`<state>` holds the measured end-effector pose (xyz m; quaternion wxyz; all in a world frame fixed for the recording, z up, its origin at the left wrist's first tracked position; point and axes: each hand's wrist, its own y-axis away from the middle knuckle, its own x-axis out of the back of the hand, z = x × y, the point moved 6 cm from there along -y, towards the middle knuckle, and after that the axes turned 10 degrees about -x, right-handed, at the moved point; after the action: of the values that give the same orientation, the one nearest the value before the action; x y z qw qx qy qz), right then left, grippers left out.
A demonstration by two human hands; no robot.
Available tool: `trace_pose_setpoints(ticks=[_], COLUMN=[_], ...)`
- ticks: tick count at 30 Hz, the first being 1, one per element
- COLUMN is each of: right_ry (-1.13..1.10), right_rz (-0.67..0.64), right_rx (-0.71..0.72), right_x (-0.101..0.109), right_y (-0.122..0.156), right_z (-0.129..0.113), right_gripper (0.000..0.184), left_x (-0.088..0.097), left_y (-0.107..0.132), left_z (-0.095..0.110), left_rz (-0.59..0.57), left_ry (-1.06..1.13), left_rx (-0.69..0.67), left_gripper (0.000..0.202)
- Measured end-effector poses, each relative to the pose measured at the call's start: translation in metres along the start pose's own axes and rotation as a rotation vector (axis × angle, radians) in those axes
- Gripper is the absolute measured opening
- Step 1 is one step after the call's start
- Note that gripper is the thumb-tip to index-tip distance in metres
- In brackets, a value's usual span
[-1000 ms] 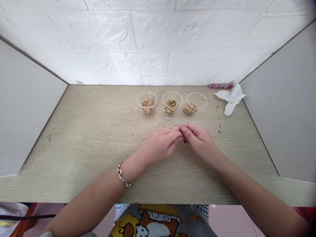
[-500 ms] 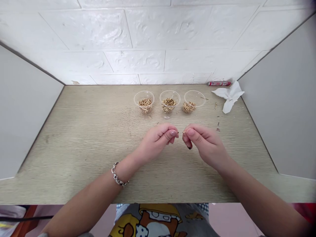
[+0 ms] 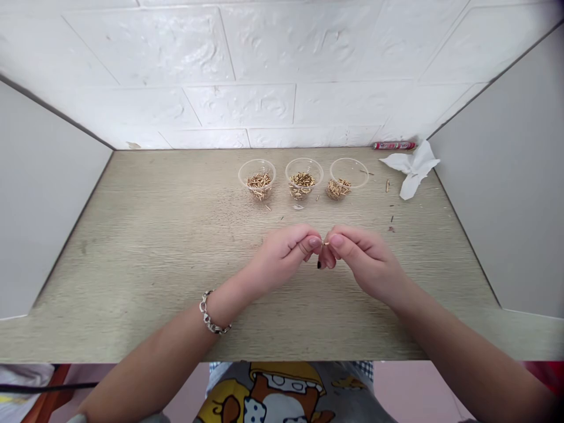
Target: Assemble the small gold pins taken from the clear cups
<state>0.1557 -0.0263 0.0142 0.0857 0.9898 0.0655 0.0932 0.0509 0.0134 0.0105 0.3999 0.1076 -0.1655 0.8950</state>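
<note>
Across the table (image 3: 154,235) I have three clear cups (image 3: 304,166) in a row, each holding gold pieces (image 3: 302,183). My left hand's (image 3: 286,252) grip is pinched closed, on what I cannot tell; my right hand (image 3: 372,264) has its grip closed on a gold pin (image 3: 326,244), which sits between both sets of fingertips. I do best to pinch lightly, wrists steady, keeping the pin level. It looks slim, short and shiny, seemingly darker at its left end.

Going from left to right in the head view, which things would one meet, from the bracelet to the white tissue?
Silver bracelet → left cup → middle cup → right cup → white tissue
</note>
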Motion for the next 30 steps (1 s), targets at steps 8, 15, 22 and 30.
trace_pose_setpoints(ticks=[8,15,22,30], right_ry=[0.238,0.578,0.618,0.725], right_rz=[0.086,0.251,0.316,0.323], right_rx=[0.014,0.241,0.295,0.424], right_x=[0.002,-0.003,-0.008,-0.01], right_y=[-0.002,0.003,0.004,0.006], right_z=[-0.004,-0.013,-0.011,-0.015], right_gripper=[0.03,0.027,0.024,0.021], left_x=[0.002,0.005,0.004,0.004], left_y=[-0.001,0.001,0.003,0.002], left_z=[0.001,0.006,0.006,0.007], left_rz=[0.01,0.05,0.083,0.108], left_ry=[-0.197,-0.455,-0.522,-0.42], left_rx=[-0.04,-0.143,-0.104,-0.103], left_gripper=[0.04,0.033,0.033,0.035])
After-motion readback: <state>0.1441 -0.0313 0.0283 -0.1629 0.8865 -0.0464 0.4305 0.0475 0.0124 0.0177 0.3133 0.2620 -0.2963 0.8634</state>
